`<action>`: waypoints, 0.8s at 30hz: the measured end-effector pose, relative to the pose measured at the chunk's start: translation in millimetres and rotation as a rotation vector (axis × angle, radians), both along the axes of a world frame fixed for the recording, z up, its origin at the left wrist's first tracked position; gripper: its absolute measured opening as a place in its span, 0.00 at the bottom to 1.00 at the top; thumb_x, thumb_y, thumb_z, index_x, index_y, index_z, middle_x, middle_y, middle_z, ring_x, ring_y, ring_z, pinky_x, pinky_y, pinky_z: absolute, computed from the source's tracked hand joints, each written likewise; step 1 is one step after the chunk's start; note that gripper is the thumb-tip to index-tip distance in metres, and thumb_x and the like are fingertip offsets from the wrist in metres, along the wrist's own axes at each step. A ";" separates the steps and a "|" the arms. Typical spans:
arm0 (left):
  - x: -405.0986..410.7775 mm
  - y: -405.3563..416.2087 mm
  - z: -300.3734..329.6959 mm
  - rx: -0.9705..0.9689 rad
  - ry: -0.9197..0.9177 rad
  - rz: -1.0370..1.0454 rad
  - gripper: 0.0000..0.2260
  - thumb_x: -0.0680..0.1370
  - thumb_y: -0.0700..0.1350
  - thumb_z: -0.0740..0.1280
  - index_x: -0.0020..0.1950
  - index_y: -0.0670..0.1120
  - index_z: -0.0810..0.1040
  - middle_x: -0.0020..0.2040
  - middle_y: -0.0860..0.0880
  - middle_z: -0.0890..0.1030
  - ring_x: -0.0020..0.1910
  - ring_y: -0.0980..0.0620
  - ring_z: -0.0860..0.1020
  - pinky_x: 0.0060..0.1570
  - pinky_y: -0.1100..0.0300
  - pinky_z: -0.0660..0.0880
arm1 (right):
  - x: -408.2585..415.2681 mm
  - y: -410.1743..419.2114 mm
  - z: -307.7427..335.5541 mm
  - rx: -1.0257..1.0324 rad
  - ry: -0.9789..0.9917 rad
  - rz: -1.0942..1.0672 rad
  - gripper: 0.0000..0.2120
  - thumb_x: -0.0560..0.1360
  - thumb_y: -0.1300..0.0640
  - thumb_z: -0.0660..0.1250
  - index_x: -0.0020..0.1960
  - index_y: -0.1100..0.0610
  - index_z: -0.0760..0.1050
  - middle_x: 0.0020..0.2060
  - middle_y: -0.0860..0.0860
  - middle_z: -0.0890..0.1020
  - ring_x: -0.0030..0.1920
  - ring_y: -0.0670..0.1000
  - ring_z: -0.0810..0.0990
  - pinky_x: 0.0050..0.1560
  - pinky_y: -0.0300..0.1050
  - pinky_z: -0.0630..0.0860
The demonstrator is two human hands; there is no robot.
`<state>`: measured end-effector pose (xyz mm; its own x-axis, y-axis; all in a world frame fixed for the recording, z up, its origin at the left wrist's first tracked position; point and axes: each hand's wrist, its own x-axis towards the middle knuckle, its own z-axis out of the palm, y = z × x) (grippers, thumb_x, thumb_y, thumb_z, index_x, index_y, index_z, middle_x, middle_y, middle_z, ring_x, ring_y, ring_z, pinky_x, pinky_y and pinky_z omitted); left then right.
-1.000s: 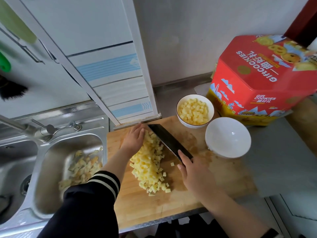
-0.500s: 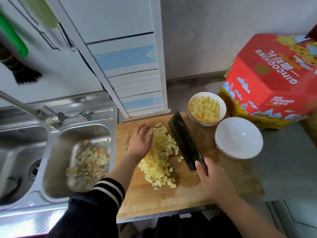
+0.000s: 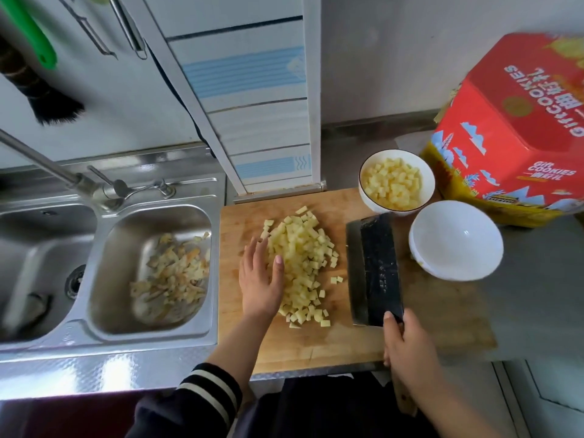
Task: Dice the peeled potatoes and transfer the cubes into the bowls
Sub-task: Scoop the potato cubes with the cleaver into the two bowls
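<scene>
Soft, even daylight fell on my counter, with no hard shadows under my left hand [image 3: 259, 279]. Left of it the steel sink [image 3: 151, 270] threw pale glare off its rim. The faucet [image 3: 41, 162] and cookie box [image 3: 512, 128] smeared with motion blur, and the wide lens bent the edges outward.

Pale yellow potato cubes [image 3: 300, 263] on a tan wooden cutting board [image 3: 442, 311]; a black cleaver [image 3: 376, 270]; two white bowls [image 3: 455, 241]; a red and yellow cookie tin [image 3: 512, 128] with white lettering; a black sleeve [image 3: 202, 396] with cream stripes; a silver sink [image 3: 151, 270].
</scene>
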<state>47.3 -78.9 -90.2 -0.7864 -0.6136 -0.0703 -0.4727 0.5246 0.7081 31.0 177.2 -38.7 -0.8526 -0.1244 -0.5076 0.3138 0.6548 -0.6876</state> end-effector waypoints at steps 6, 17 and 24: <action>11.8 3.4 -5.7 0.035 -0.027 0.070 0.35 0.76 0.69 0.46 0.77 0.50 0.62 0.78 0.50 0.59 0.78 0.49 0.53 0.75 0.44 0.52 | 8.6 -1.8 -2.9 -0.139 -0.168 -0.140 0.15 0.83 0.55 0.57 0.42 0.65 0.67 0.27 0.56 0.73 0.24 0.50 0.73 0.25 0.41 0.74; 17.3 11.7 3.2 0.219 0.035 0.071 0.32 0.78 0.65 0.52 0.78 0.49 0.60 0.79 0.51 0.55 0.78 0.52 0.52 0.76 0.47 0.54 | 35.5 5.8 -17.1 -0.238 -0.159 -0.236 0.19 0.82 0.55 0.59 0.43 0.71 0.68 0.27 0.57 0.75 0.25 0.51 0.74 0.27 0.42 0.75; 22.7 35.8 11.6 0.397 0.110 0.161 0.28 0.81 0.61 0.51 0.79 0.51 0.56 0.80 0.52 0.51 0.78 0.56 0.48 0.77 0.48 0.50 | 47.0 -13.9 -23.9 -0.267 -0.188 -0.227 0.15 0.80 0.57 0.64 0.41 0.66 0.69 0.30 0.58 0.81 0.26 0.53 0.78 0.31 0.47 0.76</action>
<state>70.0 -43.1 -78.6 -0.6993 -0.6711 -0.2462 -0.4365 0.1281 0.8906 78.0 163.3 -62.6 -0.7688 -0.0924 -0.6327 0.5666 0.3602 -0.7411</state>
